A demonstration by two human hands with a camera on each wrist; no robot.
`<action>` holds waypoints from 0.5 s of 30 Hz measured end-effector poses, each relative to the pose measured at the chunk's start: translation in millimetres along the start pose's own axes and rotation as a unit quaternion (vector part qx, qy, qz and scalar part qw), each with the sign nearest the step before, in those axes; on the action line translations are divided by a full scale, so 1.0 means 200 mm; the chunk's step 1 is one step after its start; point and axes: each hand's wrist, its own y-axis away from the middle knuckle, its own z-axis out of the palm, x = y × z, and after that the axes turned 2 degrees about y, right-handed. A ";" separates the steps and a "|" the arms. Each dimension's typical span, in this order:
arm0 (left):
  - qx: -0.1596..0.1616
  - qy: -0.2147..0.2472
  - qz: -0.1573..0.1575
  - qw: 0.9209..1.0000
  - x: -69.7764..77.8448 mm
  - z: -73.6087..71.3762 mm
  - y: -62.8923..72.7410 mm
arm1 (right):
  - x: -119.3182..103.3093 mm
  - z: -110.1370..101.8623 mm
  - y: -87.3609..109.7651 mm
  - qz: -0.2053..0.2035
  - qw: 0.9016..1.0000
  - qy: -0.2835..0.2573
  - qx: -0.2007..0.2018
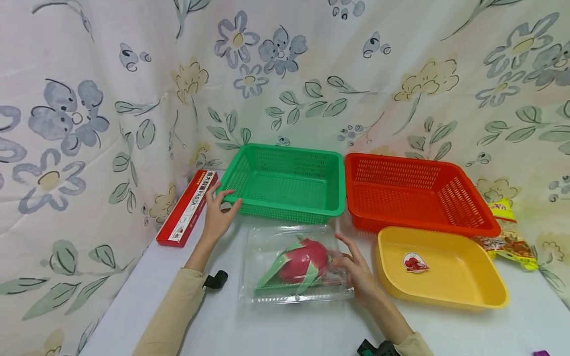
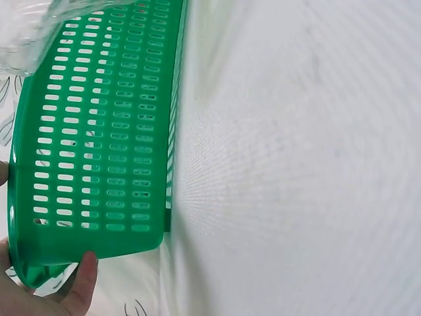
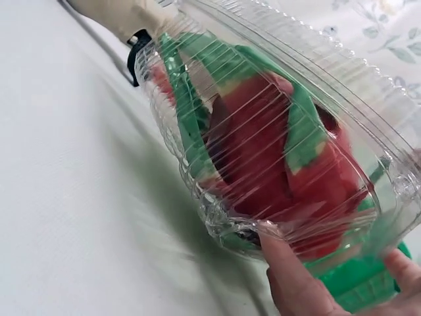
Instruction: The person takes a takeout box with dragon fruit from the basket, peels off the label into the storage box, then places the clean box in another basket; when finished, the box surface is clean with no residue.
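My right hand (image 1: 359, 277) grips the right side of a clear plastic clamshell box (image 1: 262, 242), with the thumb (image 3: 286, 263) on its wall in the right wrist view. Inside lies a dragon fruit (image 1: 307, 259), red with green scales. A shadow falls on the table beneath the tilted box. My left hand (image 1: 218, 217) holds the near left corner of a green plastic basket (image 1: 285, 210), thumb against the outside wall and fingers over the rim. In the left wrist view the basket's slotted side (image 2: 99, 131) shows, with part of the hand cut off.
A red basket (image 1: 401, 226) stands right of the green one. Before it sits a yellow tray (image 1: 445, 267) with a fruit sticker (image 1: 415, 263). A snack packet (image 1: 512, 237) lies at the far right, a red pasta box (image 1: 187, 210) at the left. Patterned cloth (image 1: 311, 74) hangs behind.
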 end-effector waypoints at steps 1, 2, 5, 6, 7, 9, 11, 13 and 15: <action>-0.001 0.000 -0.002 1.000 0.00 0.00 0.00 | -0.01 -0.01 0.00 0.000 1.000 -0.002 0.002; -0.001 -0.001 -0.003 1.000 0.00 0.00 0.00 | -0.02 -0.01 0.01 0.001 1.000 -0.001 0.003; -0.003 0.003 -0.001 1.000 -0.01 0.00 0.00 | -0.06 -0.02 0.03 -0.010 1.000 0.001 0.011; -0.002 0.006 0.000 1.000 -0.04 0.01 -0.01 | -0.07 -0.02 0.04 -0.014 1.000 0.002 0.016; -0.001 0.006 0.000 1.000 -0.08 0.01 -0.01 | -0.09 -0.02 0.05 -0.017 1.000 0.003 0.021; 0.002 0.003 -0.002 1.000 -0.13 0.02 -0.02 | -0.12 -0.02 0.07 -0.024 0.999 0.000 0.024; 0.004 -0.001 -0.006 1.000 -0.18 0.02 -0.03 | -0.15 -0.01 0.09 -0.029 0.999 -0.006 0.021; 0.002 -0.007 -0.012 1.000 -0.19 0.02 -0.03 | -0.19 -0.01 0.11 -0.034 0.999 -0.009 0.015; 0.002 -0.010 -0.014 1.000 -0.19 0.02 -0.03 | -0.24 0.00 0.12 -0.037 0.999 -0.017 0.007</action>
